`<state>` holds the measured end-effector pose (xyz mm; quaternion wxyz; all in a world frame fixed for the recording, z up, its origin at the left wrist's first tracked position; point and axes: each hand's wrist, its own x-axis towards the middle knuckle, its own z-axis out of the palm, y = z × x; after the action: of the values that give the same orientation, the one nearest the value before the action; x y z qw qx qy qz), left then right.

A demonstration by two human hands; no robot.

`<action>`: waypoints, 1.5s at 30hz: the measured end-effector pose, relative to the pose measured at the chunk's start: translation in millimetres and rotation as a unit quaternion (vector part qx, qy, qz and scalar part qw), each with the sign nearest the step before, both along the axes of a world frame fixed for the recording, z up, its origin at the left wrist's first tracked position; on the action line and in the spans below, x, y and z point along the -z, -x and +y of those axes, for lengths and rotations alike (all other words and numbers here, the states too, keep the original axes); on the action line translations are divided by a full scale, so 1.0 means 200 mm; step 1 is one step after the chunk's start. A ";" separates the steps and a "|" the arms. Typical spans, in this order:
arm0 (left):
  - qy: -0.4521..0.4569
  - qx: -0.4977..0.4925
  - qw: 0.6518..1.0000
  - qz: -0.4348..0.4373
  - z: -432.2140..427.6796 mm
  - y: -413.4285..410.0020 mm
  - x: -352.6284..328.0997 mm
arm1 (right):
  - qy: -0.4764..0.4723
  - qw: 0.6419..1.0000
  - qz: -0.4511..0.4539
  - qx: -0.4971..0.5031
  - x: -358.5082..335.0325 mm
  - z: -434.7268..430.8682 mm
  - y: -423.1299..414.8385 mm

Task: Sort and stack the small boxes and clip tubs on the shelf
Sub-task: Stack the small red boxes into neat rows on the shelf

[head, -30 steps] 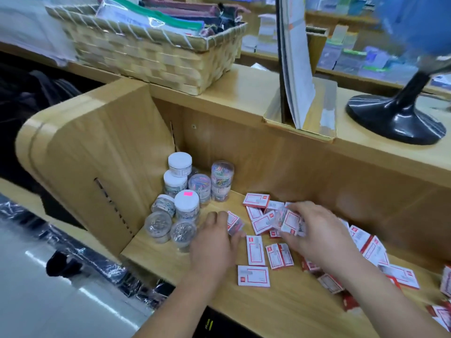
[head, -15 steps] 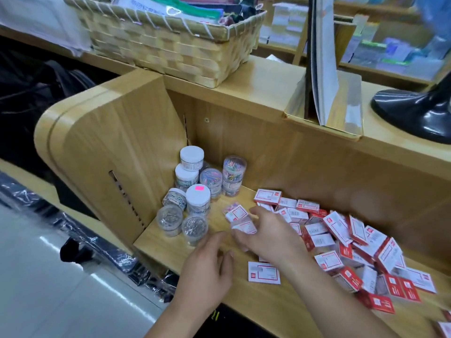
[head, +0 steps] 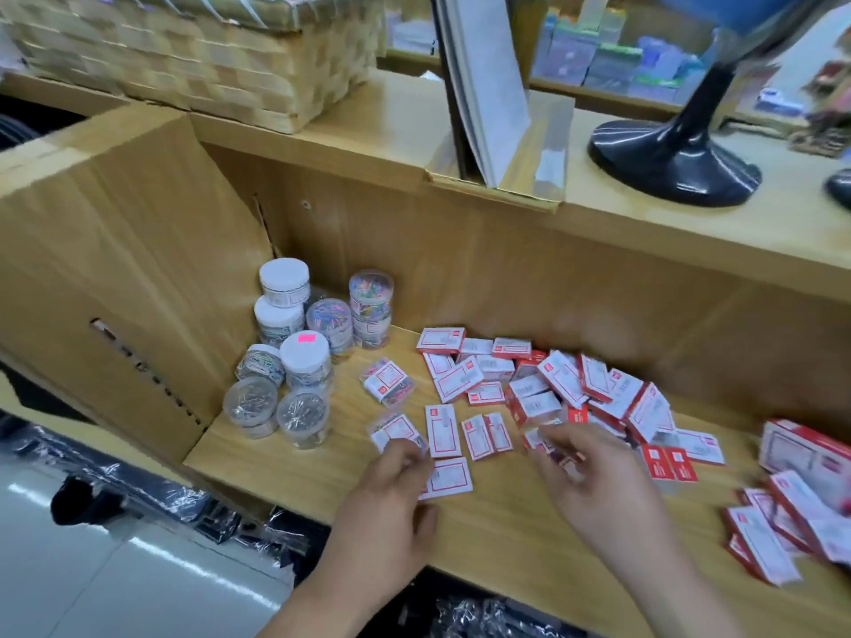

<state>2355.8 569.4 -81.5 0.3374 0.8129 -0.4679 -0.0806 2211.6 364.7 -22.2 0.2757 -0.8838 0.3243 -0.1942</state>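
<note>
Small boxes: a loose red-and-white heap (head: 575, 389) at about one o'clock on the shelf (head: 506, 536), tipped every way, none of it stacked. A few lie flat and apart at the centre, just ahead of the hands.
Larger red boxes: a jumbled lot (head: 801, 458) out at three o'clock, well apart from the heap.
Clip tubs: gathered (head: 294, 361) in the ten o'clock corner against the side panel, some two high.
Clear clip packets: two (head: 387, 382) lie loose between the tubs and the heap.
Right hand: (head: 594, 485) at the heap's near edge, grip narrow, fingers curled on what looks like one small box (head: 536, 438), though it is blurred.
Left hand: (head: 387, 490) at six o'clock, fingertips by a flat box and a packet. I cannot tell its grip.
Progress: I'd say early. The tubs look near enough sorted, while nearly every box is yet to be squared and stacked.
Around: on the upper surface (head: 368, 126), a woven basket (head: 207, 62) at eleven o'clock, an upright folder (head: 483, 85) at twelve, and a black stand base (head: 672, 163) at two.
</note>
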 end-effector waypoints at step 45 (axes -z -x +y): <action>-0.042 0.067 0.994 -0.072 -0.25 0.13 0.01 | -0.011 0.995 -0.096 0.025 0.01 -0.03 0.22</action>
<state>2329.3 519.9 -84.1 0.2620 0.7970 -0.5403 -0.0640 2166.7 359.0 -23.8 0.3103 -0.8495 0.3206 -0.2815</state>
